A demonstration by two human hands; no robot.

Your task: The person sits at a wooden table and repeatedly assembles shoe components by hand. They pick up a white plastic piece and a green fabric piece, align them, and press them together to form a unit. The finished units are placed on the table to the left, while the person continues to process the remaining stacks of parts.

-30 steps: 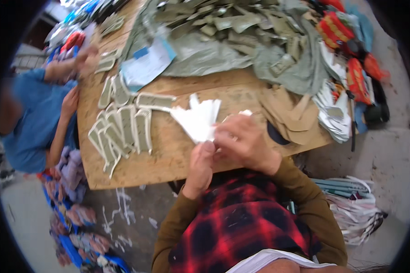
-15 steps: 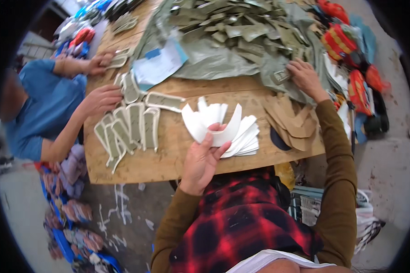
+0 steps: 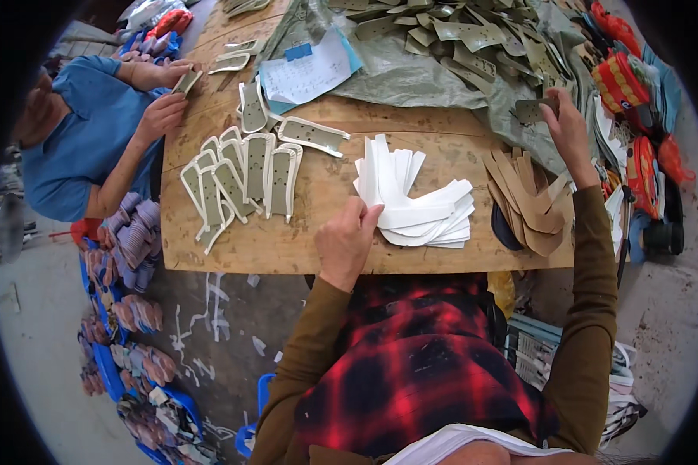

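— What is seen at the middle of the wooden table (image 3: 287, 248)?

— A fanned stack of white cut pieces (image 3: 415, 209) is spread flat on the bare wood, just in front of the person. Its left edge is pressed by the left hand (image 3: 347, 239), whose fingers are curled down onto the lowest sheets; nothing is lifted.

— And the right hand (image 3: 568, 128)?

— It is stretched far out to the right, well apart from the white stack. A single olive-green cut piece (image 3: 537, 110) is pinched between thumb and fingers, at the edge of a large heap of green pieces (image 3: 457, 35) lying on a grey-green plastic sheet (image 3: 411, 77).

— What is found between the two hands?

— A pile of tan pieces (image 3: 529, 203) is laid just right of the white stack, with a dark piece partly covered beneath it.

— And to the left?

— Green pieces with pale borders (image 3: 240, 174) are set out in an overlapping row, near the white stack but not touching it. Beyond them a sheet of paper (image 3: 306, 74) is laid on the plastic.

— Is anyone else seen?

— A co-worker in a blue shirt (image 3: 77, 139) is seated at the table's left end. One bordered piece (image 3: 186, 80) is held in that person's farther hand; the nearer hand is rested at the table edge.
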